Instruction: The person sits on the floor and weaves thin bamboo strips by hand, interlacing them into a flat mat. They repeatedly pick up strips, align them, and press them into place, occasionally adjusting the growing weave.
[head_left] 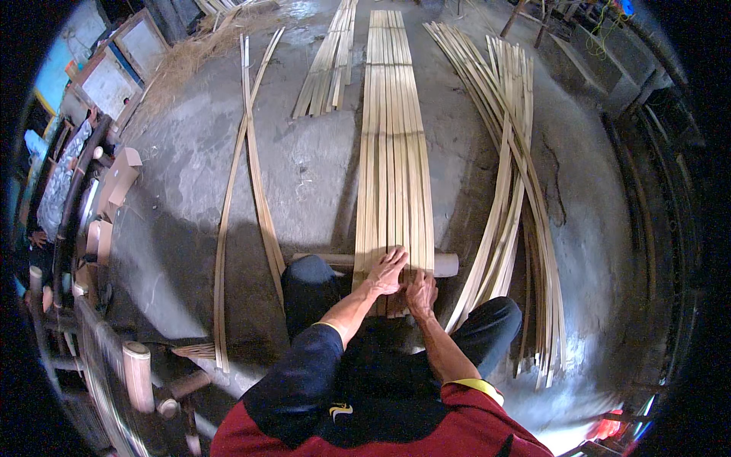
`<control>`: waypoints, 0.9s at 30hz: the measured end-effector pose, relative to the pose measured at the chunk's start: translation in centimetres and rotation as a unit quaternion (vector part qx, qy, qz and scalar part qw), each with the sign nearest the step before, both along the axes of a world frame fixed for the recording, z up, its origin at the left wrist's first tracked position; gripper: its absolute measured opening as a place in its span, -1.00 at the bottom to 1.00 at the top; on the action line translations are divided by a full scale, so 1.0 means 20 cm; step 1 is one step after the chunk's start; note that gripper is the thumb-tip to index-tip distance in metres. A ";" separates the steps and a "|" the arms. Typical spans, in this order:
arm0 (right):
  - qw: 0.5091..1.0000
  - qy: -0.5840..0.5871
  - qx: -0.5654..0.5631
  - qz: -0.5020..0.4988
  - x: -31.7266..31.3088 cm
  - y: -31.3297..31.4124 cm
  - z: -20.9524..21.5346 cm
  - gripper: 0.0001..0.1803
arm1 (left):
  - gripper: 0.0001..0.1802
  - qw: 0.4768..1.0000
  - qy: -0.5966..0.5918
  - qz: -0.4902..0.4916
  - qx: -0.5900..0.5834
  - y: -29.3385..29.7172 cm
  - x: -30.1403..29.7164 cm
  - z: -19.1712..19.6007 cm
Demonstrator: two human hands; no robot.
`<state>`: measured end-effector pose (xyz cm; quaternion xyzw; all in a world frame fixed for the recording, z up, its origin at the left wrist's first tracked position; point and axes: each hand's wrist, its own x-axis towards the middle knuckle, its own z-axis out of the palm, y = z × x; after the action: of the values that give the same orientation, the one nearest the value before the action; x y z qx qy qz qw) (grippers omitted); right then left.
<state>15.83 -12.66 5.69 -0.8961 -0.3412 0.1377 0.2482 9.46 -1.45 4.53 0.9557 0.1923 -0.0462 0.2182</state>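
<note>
Bamboo strips lie in five groups on the grey concrete floor point(304, 167). A flat mat of strips point(392, 152) runs straight away from the crouching person, about eight or nine side by side, though the exact count is hard to read. Beside it on the far left are two long loose strips point(244, 183) that cross near their upper ends. A short bundle point(329, 65) lies further off between those and the mat. On the right a thick curved sheaf point(506, 190) fans out, too many to count. A small stub pile point(194, 350) sits near the bamboo frame at lower left.

One pale round pole point(445, 264) lies crosswise under the near end of the mat.

Two hands work there. The left hand point(388, 270) is spread open, fingers flat, pressing on the strips above the pole. The right hand point(420, 292) sits just beside it, fingers curled down onto the strip ends; whether it actually grips one I cannot tell.
</note>
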 end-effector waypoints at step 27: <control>0.992 0.088 -0.060 -0.075 0.01 0.00 -0.01 -0.59 | -0.17 0.998 0.055 -0.012 0.040 0.02 -0.04 -0.08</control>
<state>16.06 -12.63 5.55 -0.9169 -0.2413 0.2171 0.2325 8.60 -1.01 2.91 0.9619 0.1944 -0.0930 0.1681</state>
